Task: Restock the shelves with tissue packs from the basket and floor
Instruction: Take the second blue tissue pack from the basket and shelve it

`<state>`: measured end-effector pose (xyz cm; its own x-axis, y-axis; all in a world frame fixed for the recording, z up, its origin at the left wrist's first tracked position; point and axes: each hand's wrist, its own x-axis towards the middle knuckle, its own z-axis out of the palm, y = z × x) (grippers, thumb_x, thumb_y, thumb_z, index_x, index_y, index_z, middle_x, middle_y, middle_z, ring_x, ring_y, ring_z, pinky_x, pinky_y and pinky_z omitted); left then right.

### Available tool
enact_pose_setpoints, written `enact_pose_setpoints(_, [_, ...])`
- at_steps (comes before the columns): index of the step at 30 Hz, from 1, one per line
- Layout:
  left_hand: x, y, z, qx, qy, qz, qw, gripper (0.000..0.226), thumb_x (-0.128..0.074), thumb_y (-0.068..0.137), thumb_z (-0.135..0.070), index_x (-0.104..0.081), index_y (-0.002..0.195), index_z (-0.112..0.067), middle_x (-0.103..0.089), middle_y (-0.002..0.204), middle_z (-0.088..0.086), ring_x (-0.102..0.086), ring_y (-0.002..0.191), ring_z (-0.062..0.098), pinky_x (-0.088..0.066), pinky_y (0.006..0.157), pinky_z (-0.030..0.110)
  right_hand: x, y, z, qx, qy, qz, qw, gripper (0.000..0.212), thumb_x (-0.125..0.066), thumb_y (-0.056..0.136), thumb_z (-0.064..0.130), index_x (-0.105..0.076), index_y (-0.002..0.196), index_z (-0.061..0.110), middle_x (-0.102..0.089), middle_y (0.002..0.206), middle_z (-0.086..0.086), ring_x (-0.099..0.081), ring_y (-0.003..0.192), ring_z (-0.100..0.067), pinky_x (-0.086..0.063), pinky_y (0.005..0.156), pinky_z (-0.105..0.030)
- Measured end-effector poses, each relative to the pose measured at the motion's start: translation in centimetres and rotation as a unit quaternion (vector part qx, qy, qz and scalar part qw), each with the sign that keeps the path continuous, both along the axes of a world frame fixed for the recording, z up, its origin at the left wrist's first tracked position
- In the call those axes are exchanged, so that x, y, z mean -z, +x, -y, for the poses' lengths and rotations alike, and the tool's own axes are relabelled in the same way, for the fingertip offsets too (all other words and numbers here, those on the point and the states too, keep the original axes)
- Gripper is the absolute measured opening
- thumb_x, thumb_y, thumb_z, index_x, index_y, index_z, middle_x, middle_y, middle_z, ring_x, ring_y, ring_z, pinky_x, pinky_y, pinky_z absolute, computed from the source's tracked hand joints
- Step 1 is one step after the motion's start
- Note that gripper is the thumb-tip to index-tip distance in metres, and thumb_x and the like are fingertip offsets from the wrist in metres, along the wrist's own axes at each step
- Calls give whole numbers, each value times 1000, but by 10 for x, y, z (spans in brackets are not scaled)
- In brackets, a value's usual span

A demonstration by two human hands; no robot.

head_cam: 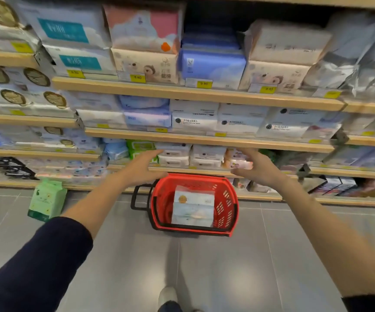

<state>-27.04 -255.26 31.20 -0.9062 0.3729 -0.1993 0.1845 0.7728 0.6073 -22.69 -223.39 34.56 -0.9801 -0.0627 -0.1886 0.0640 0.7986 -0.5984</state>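
Shelves point(195, 92) look mostly full. Red basket point(159, 206) on floor point(204, 266) below w/ one tissue pack point(193, 207) inside; green pack point(46, 199) on floor at left. Prob. between packs: next, lower both hands & grip basket pack's sides. L hand point(143, 164) & R hand point(258, 165) above basket, fingers point(153, 154) apart, empty; pack well below.

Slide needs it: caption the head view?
Empty left hand and right hand reach out above a red basket holding one tissue pack; green pack on floor.

Grey tiled floor point(215, 266) beneath light wooden shelving point(182, 92) with yellow price tags point(137, 78).
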Motion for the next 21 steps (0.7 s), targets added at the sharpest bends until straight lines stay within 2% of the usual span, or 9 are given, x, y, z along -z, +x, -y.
enact_pose_setpoints(3, [36,-11,4,20,0,27,999,79,-70,80,-38,-31,145,-21,-34,152,5,-33,138,22,-28,111,35,35,-12,6,28,-23,41,998,75,-71,80,26,-33,144,16,-36,149,-8,-42,130,-31,-44,89,-37])
enact_pose_setpoints(6, [69,-21,5,25,27,56,998,78,-74,77,-34,-34,143,-20,-40,144,-4,-37,132,14,-29,105,25,72,-21,9,38,-44,69,996,76,-71,80,26,-32,144,15,-34,150,-9,-40,132,-30,-37,100,-35])
enact_pose_setpoints(9, [105,-30,4,16,53,93,994,81,-76,71,-36,-39,141,-18,-47,135,-6,-44,123,12,-34,101,22,110,-29,11,58,-46,97,993,75,-72,80,26,-33,143,14,-41,145,-9,-42,131,-29,-37,101,-36])
enact_pose_setpoints(12, [154,-40,7,-1,35,131,991,94,-74,63,-50,-36,143,-18,-44,144,4,-41,132,21,-32,110,35,155,-36,8,66,-66,115,989,80,-76,75,28,-36,143,16,-45,143,-10,-46,128,-29,-39,105,-46])
enact_pose_setpoints(15, [206,-49,1,-3,31,157,987,100,-74,60,-59,-34,144,-21,-44,145,2,-42,132,20,-34,111,43,207,-40,0,102,-102,149,978,82,-78,73,23,-35,143,19,-47,141,-8,-50,123,-29,-43,101,-50])
enact_pose_setpoints(18, [256,-57,-10,-27,50,176,983,104,-79,61,-46,-29,146,-16,-35,150,5,-35,138,21,-28,114,39,266,-44,-8,113,-108,176,972,88,-80,70,21,-32,144,20,-49,139,-8,-50,124,-28,-43,102,-49])
enact_pose_setpoints(21, [317,-65,-22,-44,65,195,978,99,-82,68,-29,-25,148,-16,-32,152,7,-33,139,22,-28,114,42,327,-52,-17,120,-106,196,967,92,-80,67,21,-31,144,22,-54,131,-5,-55,116,-26,-45,99,-48])
